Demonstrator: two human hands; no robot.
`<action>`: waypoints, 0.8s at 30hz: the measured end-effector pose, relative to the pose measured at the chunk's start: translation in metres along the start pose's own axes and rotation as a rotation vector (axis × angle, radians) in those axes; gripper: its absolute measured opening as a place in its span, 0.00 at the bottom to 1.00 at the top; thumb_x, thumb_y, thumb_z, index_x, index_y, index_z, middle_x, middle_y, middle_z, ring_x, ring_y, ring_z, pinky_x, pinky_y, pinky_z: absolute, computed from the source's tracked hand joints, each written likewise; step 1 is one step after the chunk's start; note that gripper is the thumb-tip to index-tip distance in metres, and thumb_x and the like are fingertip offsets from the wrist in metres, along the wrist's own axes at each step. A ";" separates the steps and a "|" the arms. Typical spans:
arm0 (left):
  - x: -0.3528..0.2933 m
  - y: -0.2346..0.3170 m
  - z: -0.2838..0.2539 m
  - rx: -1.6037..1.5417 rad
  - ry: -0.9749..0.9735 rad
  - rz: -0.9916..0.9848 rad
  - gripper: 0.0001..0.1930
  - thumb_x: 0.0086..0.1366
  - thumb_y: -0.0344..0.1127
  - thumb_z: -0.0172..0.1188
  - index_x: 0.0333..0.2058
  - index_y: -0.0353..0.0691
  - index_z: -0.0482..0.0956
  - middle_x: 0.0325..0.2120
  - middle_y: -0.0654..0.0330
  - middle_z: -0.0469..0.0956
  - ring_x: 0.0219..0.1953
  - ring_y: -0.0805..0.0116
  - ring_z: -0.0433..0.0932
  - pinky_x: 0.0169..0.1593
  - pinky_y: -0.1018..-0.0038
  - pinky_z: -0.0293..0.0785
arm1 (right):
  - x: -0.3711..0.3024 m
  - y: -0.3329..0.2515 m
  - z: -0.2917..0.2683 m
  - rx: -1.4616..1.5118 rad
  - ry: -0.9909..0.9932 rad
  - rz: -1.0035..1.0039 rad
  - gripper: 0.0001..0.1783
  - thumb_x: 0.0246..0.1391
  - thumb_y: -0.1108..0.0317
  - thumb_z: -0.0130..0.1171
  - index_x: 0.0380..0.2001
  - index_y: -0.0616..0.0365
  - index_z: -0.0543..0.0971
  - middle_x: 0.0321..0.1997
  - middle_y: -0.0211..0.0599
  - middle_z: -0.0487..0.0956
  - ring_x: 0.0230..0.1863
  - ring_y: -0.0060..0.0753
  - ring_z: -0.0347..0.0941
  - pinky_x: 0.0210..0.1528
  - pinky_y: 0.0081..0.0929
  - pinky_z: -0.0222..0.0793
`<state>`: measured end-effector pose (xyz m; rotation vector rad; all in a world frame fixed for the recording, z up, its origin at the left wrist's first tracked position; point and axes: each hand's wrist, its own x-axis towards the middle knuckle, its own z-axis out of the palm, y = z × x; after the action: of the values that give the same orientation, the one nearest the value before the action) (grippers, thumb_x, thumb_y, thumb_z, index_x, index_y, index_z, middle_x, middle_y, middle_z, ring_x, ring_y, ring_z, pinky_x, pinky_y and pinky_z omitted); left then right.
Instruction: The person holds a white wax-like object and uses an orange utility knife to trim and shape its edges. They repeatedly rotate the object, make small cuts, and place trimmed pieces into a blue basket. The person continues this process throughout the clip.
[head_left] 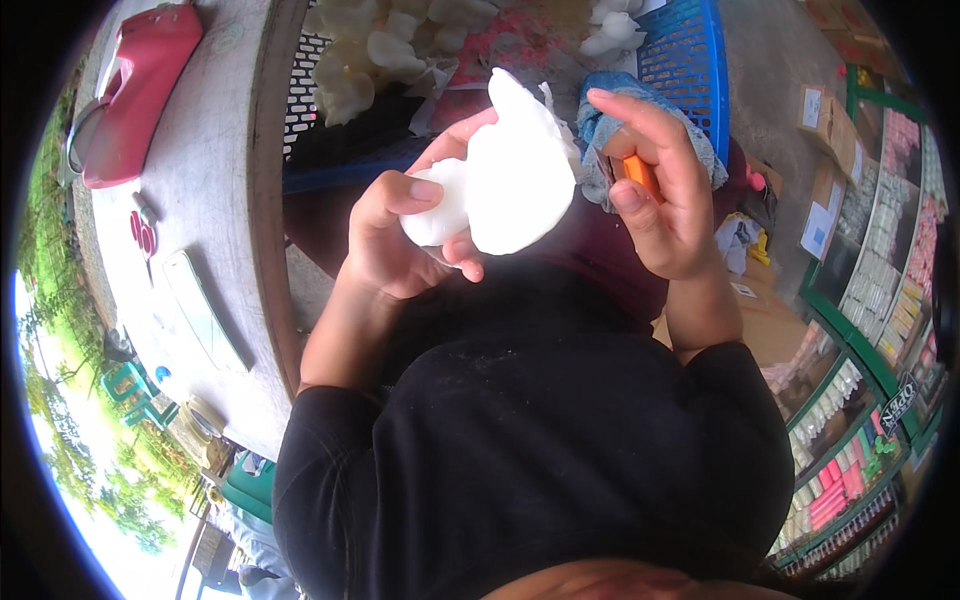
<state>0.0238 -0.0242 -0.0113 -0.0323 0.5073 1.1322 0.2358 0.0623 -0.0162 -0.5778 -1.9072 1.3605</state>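
Observation:
A smooth white moulded piece [520, 180] with a rounded lobe and a broad upper part that narrows to a tip sits in my left hand [395, 235]. The thumb presses on the lobe, and other fingers reach behind and under it. Thin ragged bits stick out along its right edge. To its right, apart from it, my right hand [665, 190] grips a small orange-handled tool [640, 178] between thumb and fingers. A thin dark part beside the handle looks like a blade, but it is partly hidden. Behind this hand lies a blue cloth [605, 95].
Ahead, a blue plastic crate [715, 75] holds several whitish pieces [400, 50]. On the pale table [215, 140] at left lie a red panel [145, 90], red-handled scissors [146, 235] and a phone-like slab [205, 308]. Green-framed shelves [835, 330] and cardboard boxes [822, 215] stand at right.

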 end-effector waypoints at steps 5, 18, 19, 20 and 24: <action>0.000 0.000 -0.003 -0.035 -0.042 -0.026 0.39 0.44 0.39 0.48 0.59 0.38 0.55 0.40 0.46 0.73 0.13 0.70 0.72 0.22 0.72 0.81 | 0.002 -0.002 0.006 -0.133 -0.035 -0.109 0.24 0.48 0.69 0.59 0.51 0.58 0.71 0.30 0.35 0.75 0.19 0.25 0.68 0.22 0.21 0.64; 0.002 -0.001 -0.021 -0.364 -0.039 -0.427 0.22 0.55 0.45 0.45 0.43 0.36 0.69 0.15 0.51 0.71 0.07 0.74 0.65 0.13 0.72 0.76 | 0.017 -0.007 -0.027 -0.512 -0.287 -0.310 0.21 0.50 0.55 0.55 0.46 0.52 0.78 0.17 0.30 0.65 0.15 0.27 0.63 0.18 0.25 0.58; 0.002 -0.001 -0.022 -0.358 -0.032 -0.430 0.22 0.55 0.45 0.45 0.43 0.36 0.69 0.15 0.51 0.70 0.07 0.74 0.64 0.13 0.71 0.76 | 0.016 -0.006 -0.027 -0.512 -0.282 -0.295 0.22 0.46 0.58 0.59 0.47 0.46 0.78 0.17 0.29 0.64 0.16 0.27 0.62 0.19 0.25 0.59; 0.002 -0.001 -0.023 -0.352 -0.025 -0.433 0.22 0.55 0.45 0.45 0.43 0.36 0.69 0.15 0.52 0.70 0.06 0.75 0.64 0.13 0.71 0.76 | 0.015 -0.005 -0.027 -0.512 -0.278 -0.280 0.24 0.42 0.60 0.62 0.48 0.41 0.78 0.17 0.28 0.63 0.16 0.26 0.62 0.19 0.26 0.59; 0.002 0.000 -0.022 -0.340 0.023 -0.452 0.22 0.55 0.45 0.45 0.43 0.37 0.69 0.14 0.54 0.69 0.06 0.75 0.63 0.13 0.71 0.76 | 0.019 0.001 -0.028 -0.544 -0.332 -0.358 0.21 0.53 0.54 0.53 0.43 0.56 0.80 0.16 0.31 0.66 0.15 0.27 0.62 0.18 0.23 0.57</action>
<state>0.0165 -0.0283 -0.0316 -0.4351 0.3010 0.7623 0.2451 0.0929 -0.0059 -0.2435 -2.5292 0.7355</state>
